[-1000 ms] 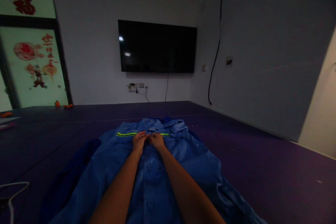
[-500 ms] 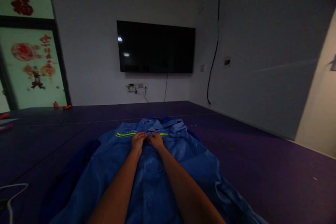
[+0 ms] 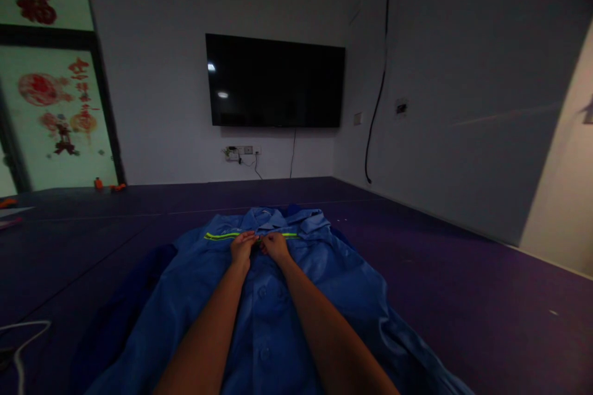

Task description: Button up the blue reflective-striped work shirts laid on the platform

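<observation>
A blue work shirt (image 3: 343,290) lies front up on the purple surface, its collar (image 3: 264,218) at the far end. A yellow-green stripe (image 3: 222,236) crosses its chest, and buttons run down the front placket. My left hand (image 3: 241,248) and my right hand (image 3: 275,247) meet at the placket, level with the stripe. Both are closed with fingers pinched on the shirt's front edge. The exact spot between the fingertips is dark and partly hidden. Lower down, one button (image 3: 262,292) and another button (image 3: 264,353) show between my forearms.
Darker blue cloth (image 3: 139,287) shows beneath the shirt. A white cable (image 3: 21,352) lies at the lower left. Small orange items (image 3: 99,184) stand by the glass door. A black television (image 3: 278,83) hangs on the far wall, and a black cable (image 3: 382,80) hangs in the right corner.
The hands stay at the same place on the placket, with only slight finger movement. The view has shifted very slightly.
</observation>
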{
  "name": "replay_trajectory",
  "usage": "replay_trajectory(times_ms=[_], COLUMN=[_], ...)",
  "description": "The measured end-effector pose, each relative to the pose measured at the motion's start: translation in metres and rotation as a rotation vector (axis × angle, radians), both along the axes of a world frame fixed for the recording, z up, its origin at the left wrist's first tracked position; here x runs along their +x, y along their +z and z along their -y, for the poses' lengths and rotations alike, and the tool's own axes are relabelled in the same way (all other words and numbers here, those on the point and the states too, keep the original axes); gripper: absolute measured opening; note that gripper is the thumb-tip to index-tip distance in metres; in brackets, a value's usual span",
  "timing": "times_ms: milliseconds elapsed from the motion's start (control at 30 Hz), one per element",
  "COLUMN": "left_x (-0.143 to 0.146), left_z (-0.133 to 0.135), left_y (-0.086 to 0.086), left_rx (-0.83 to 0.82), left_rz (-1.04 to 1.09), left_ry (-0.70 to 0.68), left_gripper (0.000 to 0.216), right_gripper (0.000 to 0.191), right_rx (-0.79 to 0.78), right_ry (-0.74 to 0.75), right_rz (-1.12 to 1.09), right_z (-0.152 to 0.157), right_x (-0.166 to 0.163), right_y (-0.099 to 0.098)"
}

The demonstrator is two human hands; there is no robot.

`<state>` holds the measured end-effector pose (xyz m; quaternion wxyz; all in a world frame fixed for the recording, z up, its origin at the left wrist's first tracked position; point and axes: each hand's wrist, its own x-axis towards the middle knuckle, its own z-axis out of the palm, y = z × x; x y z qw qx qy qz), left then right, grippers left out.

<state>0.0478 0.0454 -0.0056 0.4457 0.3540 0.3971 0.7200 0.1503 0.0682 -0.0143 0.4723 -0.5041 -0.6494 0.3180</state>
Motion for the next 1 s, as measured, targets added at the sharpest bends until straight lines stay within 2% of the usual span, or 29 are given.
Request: replay_trajectory(times_ms=[600,1000], left_x=[0.0025,0.0062], left_z=[0.0026,0.0061], left_y=[0.0014,0.0042], left_rx=[-0.015,0.007], left_rz=[-0.044,-0.122], left_ry=[0.067,0.063], left_gripper=[0.022,0.016], right_gripper=[0.027,0.029], right_rx=[-0.019,-0.033], right_ry=[-0.047,-0.037], right_rz=[0.003,0.005], right_z=[0.0065,0.0064], right_x=[-0.0019,-0.0010], right_y=[0.0036,0.0033])
